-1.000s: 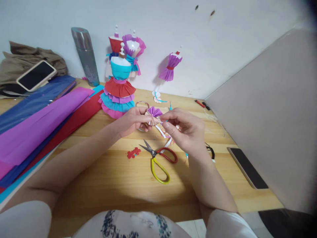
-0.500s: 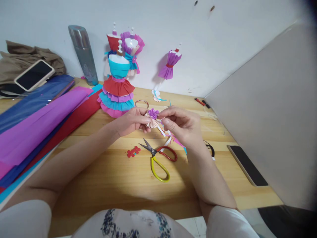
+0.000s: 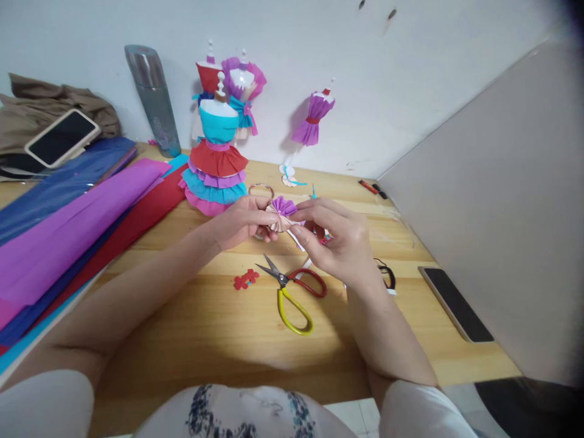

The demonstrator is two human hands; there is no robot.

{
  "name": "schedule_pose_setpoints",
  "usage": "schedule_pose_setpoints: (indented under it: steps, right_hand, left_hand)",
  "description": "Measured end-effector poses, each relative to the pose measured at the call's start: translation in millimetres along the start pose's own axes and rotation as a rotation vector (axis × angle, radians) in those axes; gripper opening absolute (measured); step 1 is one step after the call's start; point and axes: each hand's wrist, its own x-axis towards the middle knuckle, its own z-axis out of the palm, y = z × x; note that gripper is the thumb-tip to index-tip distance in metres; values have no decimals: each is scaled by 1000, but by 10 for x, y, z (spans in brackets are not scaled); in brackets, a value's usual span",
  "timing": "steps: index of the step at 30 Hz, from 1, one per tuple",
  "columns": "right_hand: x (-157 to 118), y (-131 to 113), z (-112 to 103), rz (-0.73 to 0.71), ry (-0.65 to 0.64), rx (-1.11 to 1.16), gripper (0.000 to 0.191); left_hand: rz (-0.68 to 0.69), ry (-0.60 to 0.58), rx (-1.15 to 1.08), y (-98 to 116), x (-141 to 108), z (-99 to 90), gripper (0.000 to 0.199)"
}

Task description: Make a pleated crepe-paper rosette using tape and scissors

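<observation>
A small pleated paper rosette (image 3: 285, 207), purple on top and pale peach below, is held above the table. My left hand (image 3: 244, 220) pinches its left side, thumb across the front. At the right edge, the thumb and forefinger of my right hand (image 3: 340, 236) close on the peach pleats; the other fingers curl under. Below the hands lie open scissors (image 3: 283, 280) with one red and one yellow handle. Small red paper flowers (image 3: 246, 279) are left of the blades. Paper scraps are partly hidden behind my right hand.
Dress forms in crepe-paper outfits, including a tiered one (image 3: 218, 161) and a purple one (image 3: 314, 118), stand along the wall. Coloured crepe sheets (image 3: 82, 225) and a bottle (image 3: 155, 100) are at the left. A phone (image 3: 455, 304) lies right, beside a partition (image 3: 497, 182).
My right hand has shifted slightly left, its fingertips closing in on the rosette's right edge. The rosette has turned a little, and the right hand covers more of the scraps.
</observation>
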Motion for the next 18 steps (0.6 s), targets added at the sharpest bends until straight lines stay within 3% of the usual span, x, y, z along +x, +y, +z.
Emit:
schedule_pose_setpoints:
  steps: [18]
  right_hand:
    - [-49,9,43,-29,-117,-266,13]
  left_hand:
    - [32,47,-28,15,-5,35,27]
